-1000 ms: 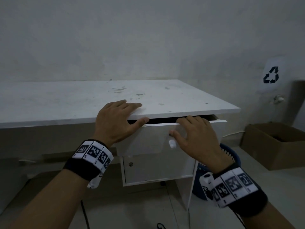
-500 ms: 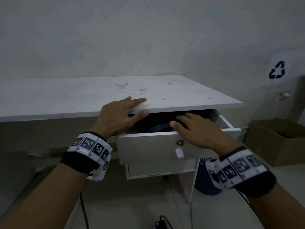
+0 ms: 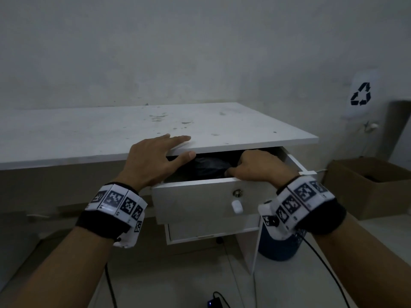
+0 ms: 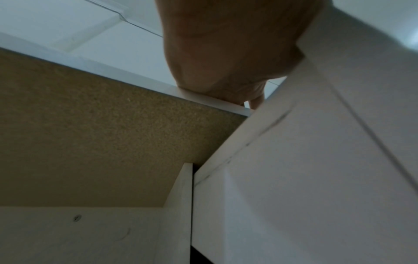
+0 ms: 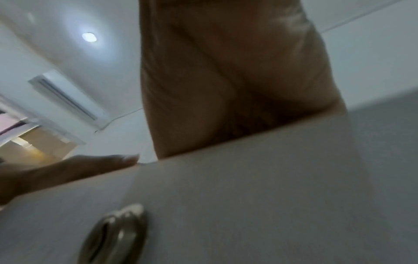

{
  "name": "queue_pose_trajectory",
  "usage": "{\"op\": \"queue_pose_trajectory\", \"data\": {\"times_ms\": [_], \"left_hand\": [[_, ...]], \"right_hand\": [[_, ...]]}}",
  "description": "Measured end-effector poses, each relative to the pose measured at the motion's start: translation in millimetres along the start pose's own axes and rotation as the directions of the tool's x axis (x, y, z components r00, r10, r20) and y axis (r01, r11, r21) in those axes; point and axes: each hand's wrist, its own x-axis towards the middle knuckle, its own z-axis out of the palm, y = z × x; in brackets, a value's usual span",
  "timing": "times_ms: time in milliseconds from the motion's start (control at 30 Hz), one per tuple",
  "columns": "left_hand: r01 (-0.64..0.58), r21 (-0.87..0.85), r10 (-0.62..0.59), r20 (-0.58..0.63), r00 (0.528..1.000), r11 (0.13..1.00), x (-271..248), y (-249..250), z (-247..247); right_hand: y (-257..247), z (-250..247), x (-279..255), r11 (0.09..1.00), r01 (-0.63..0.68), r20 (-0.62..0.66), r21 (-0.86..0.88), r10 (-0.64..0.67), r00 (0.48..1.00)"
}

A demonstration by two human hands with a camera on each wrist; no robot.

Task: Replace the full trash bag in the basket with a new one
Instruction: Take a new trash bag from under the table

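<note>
Left hand (image 3: 153, 161) lies flat, fingers spread, bracing the desk (image 3: 89, 134) above the open drawer (image 3: 200, 196); right hand (image 3: 258, 167) curls inside over a dark bag (image 3: 206, 167), grip unclear.

A white desk (image 3: 111, 134) stands against a pale wall (image 3: 178, 52), its top speckled with small marks. On the right a sheet bearing a recycling symbol (image 3: 360, 94) is stuck to the wall above an open cardboard box (image 3: 375, 185) on the floor. Black cables (image 3: 327, 267) trail over the tiles (one runs to a small device with a blue light (image 3: 212, 303)).
</note>
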Motion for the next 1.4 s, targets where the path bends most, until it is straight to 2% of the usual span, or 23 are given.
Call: {"op": "queue_pose_trajectory", "data": {"times_ms": [133, 233, 300, 400, 467, 567, 667, 733, 833, 900, 1033, 1100, 1133, 1200, 1267, 1300, 1367, 1400], "left_hand": [[-0.013, 0.008, 0.013, -0.027, 1.0, 1.0, 1.1, -2.1, 3.6], [-0.017, 0.019, 0.018, -0.032, 0.999, 1.0, 3.4, -3.4, 5.7], [-0.022, 0.02, 0.023, -0.03, 0.999, 1.0, 2.8, -3.8, 6.2], [-0.015, 0.021, 0.016, -0.023, 1.0, 1.0, 0.3, -2.3, 4.0], [-0.005, 0.022, 0.006, -0.018, 1.0, 1.0, -0.4, -0.9, 2.7], [-0.016, 0.011, 0.017, -0.015, 1.0, 1.0, -0.4, -0.7, 1.3], [-0.018, 0.011, 0.018, -0.016, 1.0, 1.0, 0.4, -2.7, 2.9], [-0.014, 0.013, 0.015, -0.029, 0.999, 1.0, 1.6, -2.6, 3.8], [-0.012, 0.01, 0.013, -0.052, 0.999, 1.0, 1.7, -1.1, 3.4], [-0.018, 0.008, 0.019, -0.055, 0.998, 1.0, 1.7, -1.9, 4.3], [-0.022, -0.005, 0.022, -0.036, 0.999, 1.0, 4.1, -3.8, 4.6], [-0.045, -0.073, 0.047, 0.025, 0.999, 0.996, 3.1, -4.9, 0.1], [-0.073, -0.101, 0.081, 0.076, 0.994, 0.992, 0.5, -6.5, -1.8], [-0.161, -0.064, 0.171, 0.188, 0.967, 0.985, -6.9, -9.4, -3.6], [-0.246, 0.017, 0.234, 0.246, 0.941, 0.969, -13.2, -13.3, -1.5], [-0.255, 0.035, 0.238, 0.255, 0.937, 0.966, -14.3, -14.8, -0.8], [-0.256, 0.05, 0.233, 0.279, 0.932, 0.965, -13.1, -16.5, -1.1], [-0.26, 0.056, 0.234, 0.288, 0.929, 0.964, -12.4, -16.3, -1.8]], "right_hand": [[3.4, 14.0, -13.6, 0.998, 0.037, -0.258, -0.058, -0.051, 0.965], [4.7, 19.4, -18.1, 0.982, 0.117, -0.367, -0.149, -0.165, 0.915], [7.2, 17.8, -18.9, 0.979, 0.161, -0.307, -0.122, -0.192, 0.932], [10.5, 16.3, -18.4, 0.99, 0.137, -0.083, -0.011, -0.138, 0.987], [10.0, 16.6, -16.7, 0.992, 0.121, -0.085, -0.046, -0.124, 0.989], [8.6, 18.6, -16.6, 0.991, 0.129, -0.258, -0.026, -0.131, 0.957], [10.3, 24.9, -19.5, 0.97, 0.208, -0.482, 0.129, -0.122, 0.868], [11.1, 26.8, -20.4, 0.849, 0.371, -0.619, 0.377, -0.066, 0.782], [11.3, 19.3, -23.0, 0.56, 0.558, -0.739, 0.612, 0.156, 0.655], [10.7, 16.7, -25.8, 0.437, 0.613, -0.747, 0.658, 0.276, 0.605], [7.9, 11.1, -21.4, 0.272, 0.667, -0.697, 0.694, 0.486, 0.527], [5.9, 5.5, -17.9, 0.22, 0.679, -0.662, 0.701, 0.555, 0.504], [4.8, 3.6, -16.4, 0.235, 0.675, -0.665, 0.699, 0.562, 0.492], [3.9, 3.3, -14.8, 0.357, 0.667, -0.737, 0.654, 0.496, 0.459], [5.1, 9.7, -15.6, 0.526, 0.672, -0.852, 0.521, 0.274, 0.446], [6.3, 14.7, -15.9, 0.604, 0.668, -0.878, 0.435, 0.122, 0.462], [8.1, 28.7, -13.1, 0.769, 0.597, -0.845, 0.227, -0.149, 0.514], [7.9, 36.4, -11.3, 0.826, 0.552, -0.809, 0.115, -0.244, 0.534]]}}
